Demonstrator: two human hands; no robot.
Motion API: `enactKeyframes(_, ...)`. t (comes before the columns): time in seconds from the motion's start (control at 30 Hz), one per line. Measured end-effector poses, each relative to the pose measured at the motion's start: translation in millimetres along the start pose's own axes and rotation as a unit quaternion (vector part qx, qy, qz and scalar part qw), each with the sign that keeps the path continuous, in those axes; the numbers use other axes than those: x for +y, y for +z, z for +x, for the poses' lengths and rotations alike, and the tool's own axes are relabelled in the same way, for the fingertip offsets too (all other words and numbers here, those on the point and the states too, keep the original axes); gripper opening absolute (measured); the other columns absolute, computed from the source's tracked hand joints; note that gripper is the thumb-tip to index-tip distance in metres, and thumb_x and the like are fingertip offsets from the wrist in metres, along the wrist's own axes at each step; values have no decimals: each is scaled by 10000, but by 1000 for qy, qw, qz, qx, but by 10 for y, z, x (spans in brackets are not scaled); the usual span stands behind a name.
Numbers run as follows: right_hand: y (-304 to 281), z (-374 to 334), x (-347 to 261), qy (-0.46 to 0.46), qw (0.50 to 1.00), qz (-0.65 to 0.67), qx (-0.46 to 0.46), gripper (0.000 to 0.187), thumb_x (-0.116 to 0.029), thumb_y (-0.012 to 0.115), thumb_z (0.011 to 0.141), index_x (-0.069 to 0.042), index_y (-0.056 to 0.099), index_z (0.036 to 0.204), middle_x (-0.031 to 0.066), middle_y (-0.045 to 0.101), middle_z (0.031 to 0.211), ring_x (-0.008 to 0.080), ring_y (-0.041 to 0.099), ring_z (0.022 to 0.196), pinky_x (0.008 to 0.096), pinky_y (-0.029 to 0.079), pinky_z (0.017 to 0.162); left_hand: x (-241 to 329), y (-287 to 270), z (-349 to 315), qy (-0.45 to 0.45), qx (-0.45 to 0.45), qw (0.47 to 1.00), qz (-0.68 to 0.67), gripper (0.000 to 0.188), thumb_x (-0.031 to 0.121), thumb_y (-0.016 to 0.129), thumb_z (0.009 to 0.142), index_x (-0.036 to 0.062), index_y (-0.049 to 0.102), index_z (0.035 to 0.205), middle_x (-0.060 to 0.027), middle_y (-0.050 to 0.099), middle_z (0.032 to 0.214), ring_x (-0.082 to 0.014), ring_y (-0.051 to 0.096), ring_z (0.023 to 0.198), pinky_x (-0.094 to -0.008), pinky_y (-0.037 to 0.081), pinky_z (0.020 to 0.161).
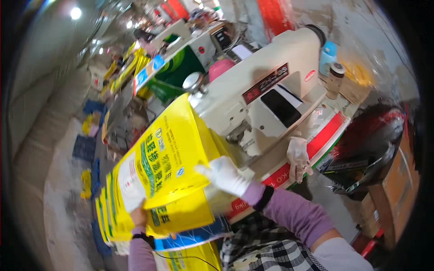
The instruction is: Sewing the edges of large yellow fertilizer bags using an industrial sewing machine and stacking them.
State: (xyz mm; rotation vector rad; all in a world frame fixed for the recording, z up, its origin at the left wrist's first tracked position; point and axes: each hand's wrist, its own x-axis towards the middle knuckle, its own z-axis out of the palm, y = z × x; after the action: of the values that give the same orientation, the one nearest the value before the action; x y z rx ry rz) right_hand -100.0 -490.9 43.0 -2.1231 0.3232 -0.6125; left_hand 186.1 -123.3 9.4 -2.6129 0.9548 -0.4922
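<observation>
A large yellow woven plastic sack is held at nine o'clock of the cream industrial sewing machine. Its lower edge is gripped by the left hand, while the white-gloved right hand is closed on its right edge. Another person's gloved hand rests on the tabletop at three o'clock.

Bright ceiling lamps glare at eleven o'clock; motion blur smears the whole fisheye frame, edges bend and blacken, and colours stay vivid under even light.
</observation>
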Motion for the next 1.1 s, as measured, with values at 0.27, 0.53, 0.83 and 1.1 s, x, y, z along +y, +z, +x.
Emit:
enactKeyframes(0.27,755,-695,-220,-58,958,4,-282,297,-210,534,859,-54,590,1106,179,646,804,367,656,785,470,515,658,-406,-442,-1505,-597,56,543,-588,362,154,549,876,123,536,1237,-84,609,780,-234,629,737,-426,523,648)
enactKeyframes(0.53,1861,-1109,-332,-108,919,136,-354,361,-274,528,859,-89,594,1162,119,613,1195,315,548,1134,442,412,981,1641,-1804,-1909,70,-108,943,-308,749,364,715,779,129,415,1424,-200,274,1520,-421,209,1415,-571,137,1124)
enactKeyframes(0.83,445,-11,555,8,998,28,-51,404,-323,576,901,-62,571,1210,177,640,1022,350,595,1026,424,473,870,654,-2060,-663,131,-103,887,-430,471,224,646,890,112,526,1332,-144,476,1404,-326,400,1332,-411,298,1111)
enactKeyframes(1.1,654,-302,859,-128,947,-229,-185,235,-275,562,876,-84,692,834,159,660,755,321,647,712,431,500,654,1348,-401,380,6,-296,922,-250,779,734,364,872,283,278,1501,-89,129,1596,-394,46,1459,-685,32,1097)
